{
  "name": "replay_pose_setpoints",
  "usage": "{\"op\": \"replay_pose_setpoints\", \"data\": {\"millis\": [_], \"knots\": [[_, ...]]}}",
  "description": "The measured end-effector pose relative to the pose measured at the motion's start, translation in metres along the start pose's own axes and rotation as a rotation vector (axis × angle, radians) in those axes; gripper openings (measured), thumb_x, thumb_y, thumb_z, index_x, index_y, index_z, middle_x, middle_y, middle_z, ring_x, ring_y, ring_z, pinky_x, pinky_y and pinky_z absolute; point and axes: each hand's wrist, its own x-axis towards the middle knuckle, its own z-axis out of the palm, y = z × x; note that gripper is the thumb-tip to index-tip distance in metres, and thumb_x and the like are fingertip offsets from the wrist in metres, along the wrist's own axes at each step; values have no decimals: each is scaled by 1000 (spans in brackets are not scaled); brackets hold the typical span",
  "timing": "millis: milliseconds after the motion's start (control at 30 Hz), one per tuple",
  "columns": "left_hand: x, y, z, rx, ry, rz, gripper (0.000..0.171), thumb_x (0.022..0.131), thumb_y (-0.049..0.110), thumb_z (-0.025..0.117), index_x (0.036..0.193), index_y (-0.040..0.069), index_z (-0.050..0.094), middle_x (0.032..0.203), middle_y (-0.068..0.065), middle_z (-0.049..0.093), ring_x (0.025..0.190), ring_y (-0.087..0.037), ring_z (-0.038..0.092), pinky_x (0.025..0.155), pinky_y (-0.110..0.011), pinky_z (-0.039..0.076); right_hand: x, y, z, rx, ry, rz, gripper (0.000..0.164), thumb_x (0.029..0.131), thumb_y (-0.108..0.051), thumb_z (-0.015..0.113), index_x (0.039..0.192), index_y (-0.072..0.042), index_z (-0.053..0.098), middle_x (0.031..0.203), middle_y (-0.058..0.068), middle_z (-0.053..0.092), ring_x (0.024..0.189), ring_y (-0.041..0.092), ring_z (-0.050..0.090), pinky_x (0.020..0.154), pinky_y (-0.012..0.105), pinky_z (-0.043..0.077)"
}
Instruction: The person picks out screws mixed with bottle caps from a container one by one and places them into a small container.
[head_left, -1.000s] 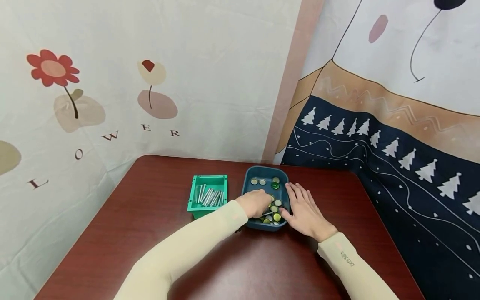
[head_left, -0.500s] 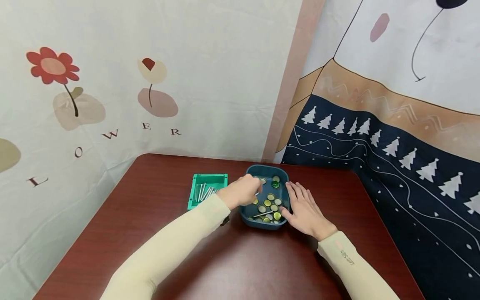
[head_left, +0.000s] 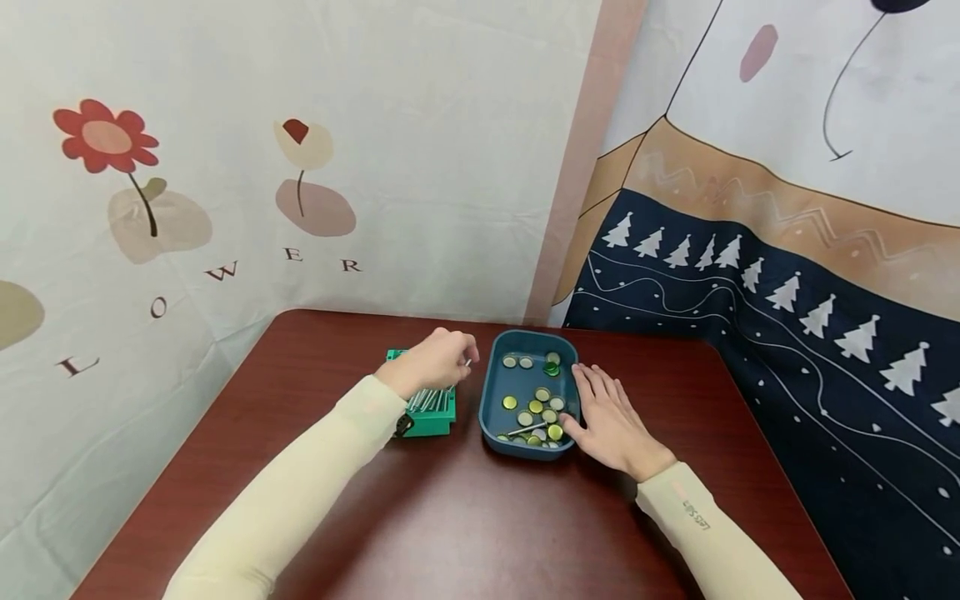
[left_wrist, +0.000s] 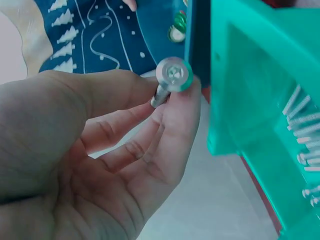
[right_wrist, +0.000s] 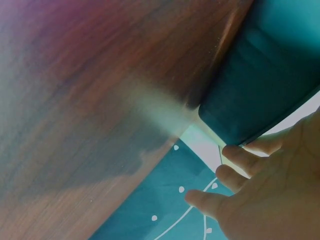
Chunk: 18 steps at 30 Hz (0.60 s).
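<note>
My left hand [head_left: 433, 363] is over the green box [head_left: 429, 427], pinching a silver screw [left_wrist: 174, 74] between thumb and fingers. In the left wrist view the screw's round recessed head faces the camera. Several similar screws [head_left: 429, 402] lie in the box, partly hidden by the hand. To the right stands a blue tray [head_left: 486, 392] holding green, yellow and pale bottle caps [head_left: 543, 393], and one screw [head_left: 527, 428] lies among them near its front. My right hand [head_left: 611, 427] rests against the tray's right side with fingers extended.
Both containers stand on a reddish-brown wooden table [head_left: 480, 533]. Behind it hangs a pale printed cloth [head_left: 450, 167], and a dark blue cloth with white trees [head_left: 750, 333] hangs along the right side.
My left hand has lifted out of the blue tray and moved left over the green box with the screw. The right hand stays at the tray's side.
</note>
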Motion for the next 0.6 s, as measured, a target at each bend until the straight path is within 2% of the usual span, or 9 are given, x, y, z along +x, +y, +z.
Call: {"op": "replay_pose_setpoints", "data": {"millis": [167, 333, 600], "knots": [[-5, -20, -7, -84, -34, -38, 20, 115, 6, 66, 133, 6, 73, 96, -9, 76, 70, -18, 72, 78, -32, 61, 0, 0, 0, 5, -2, 1, 91, 113, -46, 66, 183, -1, 29, 189, 23, 33, 178, 50, 27, 142, 78, 26], [-5, -39, -9, -136, -24, -84, 25, 114, 3, 59, 136, 2, 72, 95, -13, 76, 75, -25, 76, 76, -32, 63, 1, 0, 0, 3, -18, 9, 93, 113, -50, 64, 184, -2, 26, 191, 22, 31, 179, 49, 24, 143, 77, 25], [-6, -59, -4, -131, -77, -184, 22, 117, 6, 64, 138, 1, 71, 122, -24, 81, 83, -25, 84, 91, -42, 71, 0, 0, 1, 17, -32, 18, 94, 114, -50, 66, 185, -3, 25, 192, 21, 29, 180, 47, 22, 144, 76, 23]]}}
